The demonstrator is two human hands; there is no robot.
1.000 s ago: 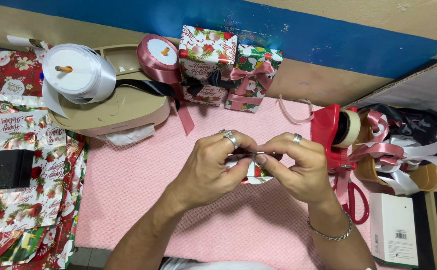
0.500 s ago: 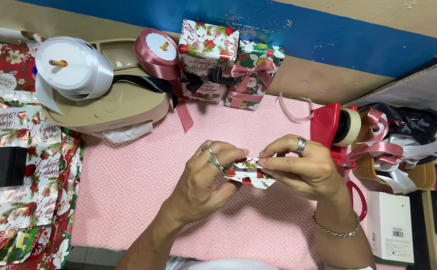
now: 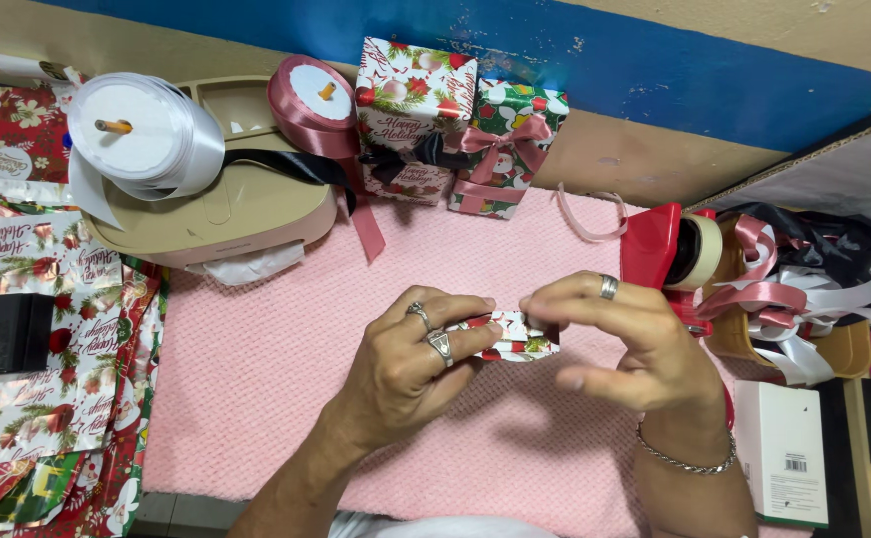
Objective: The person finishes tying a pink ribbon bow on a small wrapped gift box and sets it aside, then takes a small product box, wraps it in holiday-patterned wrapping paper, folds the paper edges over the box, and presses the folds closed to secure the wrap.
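Note:
My left hand (image 3: 411,359) grips the left end of a small box wrapped in festive red, green and white paper (image 3: 513,337), held above a pink textured mat (image 3: 256,379). Over the box's right end my right hand (image 3: 635,344) hovers, its thumb and forefinger pinched at the top edge of the paper and the other fingers spread. Both hands wear rings; a chain bracelet circles the right wrist. Much of the box is hidden by my fingers.
Two wrapped gifts (image 3: 416,115) (image 3: 500,149) stand at the back. A beige tissue box (image 3: 226,214) carries white (image 3: 142,134) and pink (image 3: 311,105) ribbon spools. A red tape dispenser (image 3: 670,259), ribbon scraps (image 3: 794,289), red scissors and a white carton (image 3: 784,438) lie right. Wrapping paper (image 3: 37,329) covers the left.
The small box has turned flatter and moved slightly right. My right hand lifted and spread its lower fingers; my left hand slid its fingers along the box's left end.

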